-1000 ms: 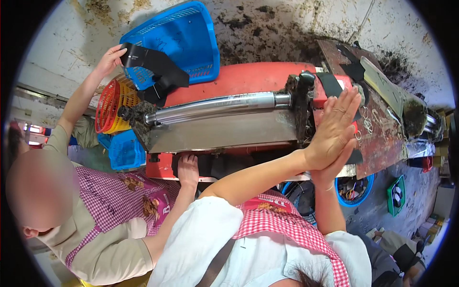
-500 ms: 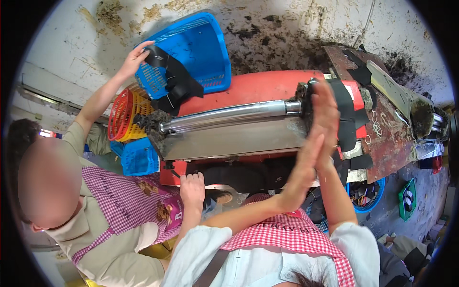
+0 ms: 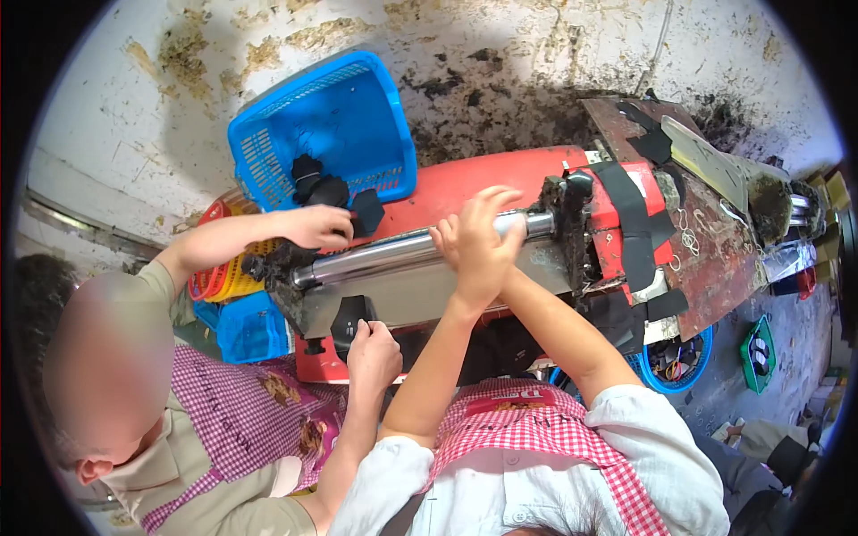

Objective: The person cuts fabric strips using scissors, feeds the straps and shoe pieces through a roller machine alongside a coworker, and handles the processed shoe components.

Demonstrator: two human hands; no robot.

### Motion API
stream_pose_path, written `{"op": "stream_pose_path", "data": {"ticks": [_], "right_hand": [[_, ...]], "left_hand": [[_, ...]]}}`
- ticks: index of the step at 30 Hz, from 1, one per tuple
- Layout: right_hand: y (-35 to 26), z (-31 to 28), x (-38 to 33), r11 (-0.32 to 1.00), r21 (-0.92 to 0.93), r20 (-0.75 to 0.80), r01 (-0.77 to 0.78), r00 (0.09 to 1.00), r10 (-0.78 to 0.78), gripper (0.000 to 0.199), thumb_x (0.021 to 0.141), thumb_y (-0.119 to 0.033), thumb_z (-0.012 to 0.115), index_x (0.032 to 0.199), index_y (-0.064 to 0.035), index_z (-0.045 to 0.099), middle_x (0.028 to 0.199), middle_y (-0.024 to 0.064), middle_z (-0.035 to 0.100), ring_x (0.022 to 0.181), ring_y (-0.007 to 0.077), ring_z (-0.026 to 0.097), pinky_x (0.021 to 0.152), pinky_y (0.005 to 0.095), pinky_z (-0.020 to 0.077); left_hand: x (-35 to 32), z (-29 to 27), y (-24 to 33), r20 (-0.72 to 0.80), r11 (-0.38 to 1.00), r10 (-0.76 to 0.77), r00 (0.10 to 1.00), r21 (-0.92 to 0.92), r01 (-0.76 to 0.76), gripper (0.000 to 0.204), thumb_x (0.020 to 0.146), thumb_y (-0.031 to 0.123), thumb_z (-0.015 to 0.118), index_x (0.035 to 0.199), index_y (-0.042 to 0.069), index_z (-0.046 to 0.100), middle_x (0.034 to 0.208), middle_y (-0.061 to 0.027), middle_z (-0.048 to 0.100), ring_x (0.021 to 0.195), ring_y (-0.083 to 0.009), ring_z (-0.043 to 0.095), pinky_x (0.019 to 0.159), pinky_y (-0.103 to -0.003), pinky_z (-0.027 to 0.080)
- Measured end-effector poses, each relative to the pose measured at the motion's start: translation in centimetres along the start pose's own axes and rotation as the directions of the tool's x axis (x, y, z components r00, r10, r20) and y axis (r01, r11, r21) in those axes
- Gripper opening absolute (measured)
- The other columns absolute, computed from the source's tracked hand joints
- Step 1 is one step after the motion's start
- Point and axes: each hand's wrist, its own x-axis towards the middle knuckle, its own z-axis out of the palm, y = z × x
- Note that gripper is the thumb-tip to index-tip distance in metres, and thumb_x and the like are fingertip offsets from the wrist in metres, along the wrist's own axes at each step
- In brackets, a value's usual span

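Left hand (image 3: pixel 487 255): fingers spread, gripping nothing visible;
Right hand (image 3: pixel 449 240): mostly behind the left; grip cannot be told;
Hand work: seemingly palms rubbed together; next move calls for parting them, fingers clear of metal;
Black piece (image 3: pixel 349 323): in a co-worker's hand (image 3: pixel 374 355);
Roller (image 3: pixel 384 257): just beyond both hands; contact unclear;
Blue basket (image 3: pixel 344 116): farther, upper left

The roller (image 3: pixel 384 255) is silver, the casing (image 3: pixel 500 174) red, the large basket (image 3: pixel 349 116) blue, the strip (image 3: pixel 636 241) black, the person's apron (image 3: pixel 559 438) red-and-white checked.
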Motion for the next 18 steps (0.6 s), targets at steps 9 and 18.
{"op": "stream_pose_path", "data": {"ticks": [9,18], "right_hand": [[1.8,-1.9,-0.5,0.999,-0.029,-0.069,0.032,0.997,-0.034,0.024,0.081,-0.023,0.051,0.06,-0.0106,0.049,0.055,0.0053,0.051,0.052,0.0201,0.053,0.054,0.0327,0.0409],[3.5,-1.1,-1.2,0.998,-0.064,-0.082,0.017,0.996,-0.022,0.024,0.083,-0.021,0.048,0.061,-0.0113,0.047,0.058,0.0043,0.05,0.053,0.0195,0.052,0.056,0.0323,0.0414]], "left_hand": [[4.0,9.8,0.5,-0.068,0.979,0.059,0.996,-0.191,-0.071,0.039,0.066,0.012,0.071,0.1,0.005,0.053,0.093,-0.0048,0.061,0.095,-0.0203,0.054,0.083,-0.032,0.041],[6.2,9.3,-1.1,0.291,0.8,0.177,0.94,-0.599,0.035,0.043,0.068,-0.001,0.067,0.105,0.005,0.046,0.087,-0.0033,0.057,0.083,-0.0094,0.054,0.076,-0.023,0.044]]}}
